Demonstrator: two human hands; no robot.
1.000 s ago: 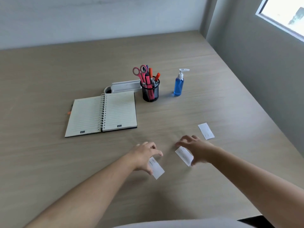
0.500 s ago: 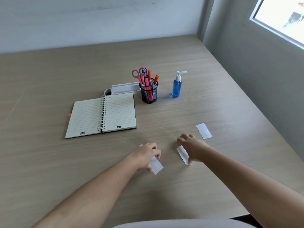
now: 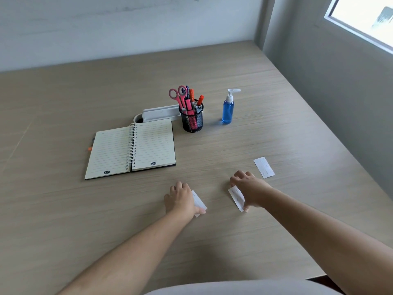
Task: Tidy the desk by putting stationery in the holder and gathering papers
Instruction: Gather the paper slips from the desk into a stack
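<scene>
1. Pale wood-grain desk (image 3: 276, 124) pushed into a corner, with a white wall behind it and a grey wall with a window on the right.
2. Left hand (image 3: 180, 199) sits palm-down on a small white paper slip (image 3: 199, 202); the fingers are curled over it and the thumb pins its near corner. The slip looks pinched but is still low against the desk (can't tell if it's actually off the surface).
3. Right hand (image 3: 251, 191) is clamped on a second white paper slip (image 3: 236, 198): fingers on the far end, thumb at the near end, slip tilted up on edge.
4. A third white paper slip (image 3: 263, 167) lies flat just beyond the right hand, not touched.
5. Black mesh pen holder (image 3: 192, 120) stands upright further back, stuffed with pink-handled scissors (image 3: 178, 95) and pink and orange markers.
6. Open spiral-bound lined notebook (image 3: 131, 149) is left of the holder, with an orange-tipped pen (image 3: 91, 145) peeking out from under its left edge.
7. Blue pump bottle (image 3: 228, 110) stands right of the holder, and a white plastic tray (image 3: 159, 112) sits behind the notebook.
</scene>
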